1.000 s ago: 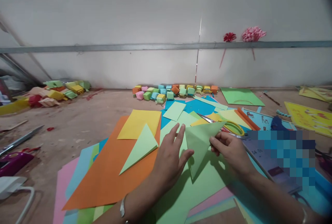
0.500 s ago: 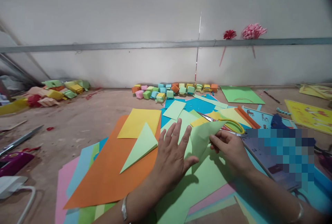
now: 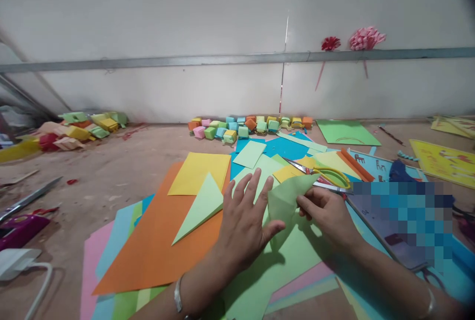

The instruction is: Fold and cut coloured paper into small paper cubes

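My right hand (image 3: 324,211) pinches the edge of a pale green paper piece (image 3: 284,201), which stands tilted up and bent above the pile. Fingers spread, my left hand (image 3: 247,216) is at the left side of that piece; whether its palm presses on the paper below cannot be seen. Under both hands lies a larger light green sheet (image 3: 256,290). Left of my left hand, a folded light green triangle (image 3: 200,208) rests on an orange sheet (image 3: 148,255) and partly over yellow paper (image 3: 196,174). Scissors with yellow handles (image 3: 332,176) lie just beyond my right hand.
Small coloured paper cubes (image 3: 243,132) line the wall at the back. A phone (image 3: 386,231) lies to the right, its screen partly pixelated. At the left are a purple glue gun (image 3: 24,231), a white charger (image 3: 18,263) with cable and more folded paper pieces (image 3: 89,129).
The raised green paper has shifted slightly left and its bend looks a little different, with my right hand still pinching it. The view has tilted slightly. My left hand stays spread.
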Demonstrator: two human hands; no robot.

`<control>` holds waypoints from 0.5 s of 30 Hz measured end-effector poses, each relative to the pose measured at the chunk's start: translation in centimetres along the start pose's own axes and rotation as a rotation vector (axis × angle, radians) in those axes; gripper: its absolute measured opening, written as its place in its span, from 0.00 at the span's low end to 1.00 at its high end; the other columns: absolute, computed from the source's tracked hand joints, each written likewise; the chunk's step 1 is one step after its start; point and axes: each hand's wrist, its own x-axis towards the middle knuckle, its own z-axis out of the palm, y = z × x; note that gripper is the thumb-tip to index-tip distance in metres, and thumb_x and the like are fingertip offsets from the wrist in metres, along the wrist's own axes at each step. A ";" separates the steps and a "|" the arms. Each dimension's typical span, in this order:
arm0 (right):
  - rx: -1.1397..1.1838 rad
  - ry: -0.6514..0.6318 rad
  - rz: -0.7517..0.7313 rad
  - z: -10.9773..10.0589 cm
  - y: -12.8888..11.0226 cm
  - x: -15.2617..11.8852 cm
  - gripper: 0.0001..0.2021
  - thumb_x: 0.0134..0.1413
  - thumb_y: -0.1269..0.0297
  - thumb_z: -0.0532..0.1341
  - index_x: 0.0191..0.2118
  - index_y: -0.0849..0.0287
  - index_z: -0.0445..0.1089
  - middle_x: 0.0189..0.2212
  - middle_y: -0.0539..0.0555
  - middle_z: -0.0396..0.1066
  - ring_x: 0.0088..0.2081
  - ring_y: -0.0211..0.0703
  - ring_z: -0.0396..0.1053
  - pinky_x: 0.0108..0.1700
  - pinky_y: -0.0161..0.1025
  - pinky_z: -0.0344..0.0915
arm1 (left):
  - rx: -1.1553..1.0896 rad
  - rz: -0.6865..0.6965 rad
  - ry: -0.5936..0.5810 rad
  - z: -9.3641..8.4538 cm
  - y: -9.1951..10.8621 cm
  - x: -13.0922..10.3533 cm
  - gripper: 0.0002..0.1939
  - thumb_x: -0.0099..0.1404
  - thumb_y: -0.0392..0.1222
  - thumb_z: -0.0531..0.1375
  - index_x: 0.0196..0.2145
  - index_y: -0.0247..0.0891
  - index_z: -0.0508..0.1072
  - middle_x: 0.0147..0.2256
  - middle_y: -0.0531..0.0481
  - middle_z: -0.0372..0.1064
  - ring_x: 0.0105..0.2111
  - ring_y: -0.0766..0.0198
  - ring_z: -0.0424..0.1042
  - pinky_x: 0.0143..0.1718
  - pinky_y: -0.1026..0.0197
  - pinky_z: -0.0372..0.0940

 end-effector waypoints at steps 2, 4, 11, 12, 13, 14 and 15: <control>-0.023 -0.013 -0.021 0.1 0.0 -0.2 0.12 0.50 0.56 0.63 0.25 0.59 0.69 0.18 0.50 0.69 0.22 0.39 0.65 0.25 0.37 0.60 | 0.011 -0.001 0.002 0.2 0.0 -0.1 0.43 0.66 0.69 0.40 0.65 0.32 0.57 0.65 0.33 0.53 0.62 0.43 0.53 0.62 0.41 0.41; -0.009 -0.046 -0.067 0.1 -0.2 -0.5 0.10 0.50 0.57 0.63 0.30 0.59 0.71 0.18 0.48 0.67 0.22 0.39 0.65 0.26 0.37 0.61 | -0.014 -0.015 -0.039 0.5 -0.2 -0.1 0.42 0.67 0.68 0.40 0.65 0.34 0.57 0.63 0.34 0.56 0.61 0.43 0.55 0.61 0.40 0.42; 0.130 -0.386 -0.139 -1.7 -1.3 -0.8 0.29 0.51 0.66 0.58 0.61 0.59 0.63 0.24 0.48 0.72 0.27 0.40 0.70 0.33 0.38 0.68 | -0.467 -0.174 -0.281 -0.1 -0.4 0.1 0.30 0.74 0.55 0.38 0.64 0.39 0.60 0.61 0.42 0.62 0.61 0.50 0.57 0.59 0.46 0.55; 0.112 -0.423 -0.153 -2.0 -1.5 -0.7 0.29 0.52 0.66 0.57 0.62 0.59 0.63 0.23 0.48 0.72 0.26 0.40 0.70 0.34 0.39 0.68 | -0.542 -0.198 -0.290 -0.3 -0.3 0.3 0.28 0.74 0.53 0.39 0.63 0.40 0.61 0.60 0.43 0.63 0.61 0.51 0.57 0.60 0.48 0.55; 0.092 -0.437 -0.174 -2.3 -1.6 -0.7 0.28 0.52 0.65 0.57 0.61 0.59 0.65 0.24 0.49 0.73 0.26 0.40 0.70 0.33 0.39 0.69 | -0.606 -0.226 -0.289 -0.5 -0.3 0.4 0.27 0.74 0.52 0.40 0.62 0.41 0.63 0.60 0.43 0.64 0.60 0.52 0.57 0.60 0.49 0.55; 0.067 -0.427 -0.206 -2.5 -1.7 -0.7 0.26 0.52 0.65 0.57 0.59 0.58 0.67 0.27 0.51 0.75 0.27 0.41 0.71 0.34 0.40 0.69 | -0.656 -0.255 -0.282 -0.7 -0.2 0.5 0.26 0.74 0.52 0.41 0.62 0.41 0.64 0.59 0.43 0.64 0.60 0.52 0.58 0.60 0.50 0.56; 0.038 -0.396 -0.251 -2.7 -1.7 -0.6 0.24 0.52 0.65 0.59 0.56 0.57 0.70 0.31 0.54 0.77 0.29 0.42 0.72 0.35 0.41 0.70 | -0.691 -0.278 -0.273 -0.9 -0.1 0.6 0.26 0.74 0.51 0.42 0.61 0.41 0.64 0.60 0.44 0.64 0.59 0.52 0.59 0.60 0.50 0.56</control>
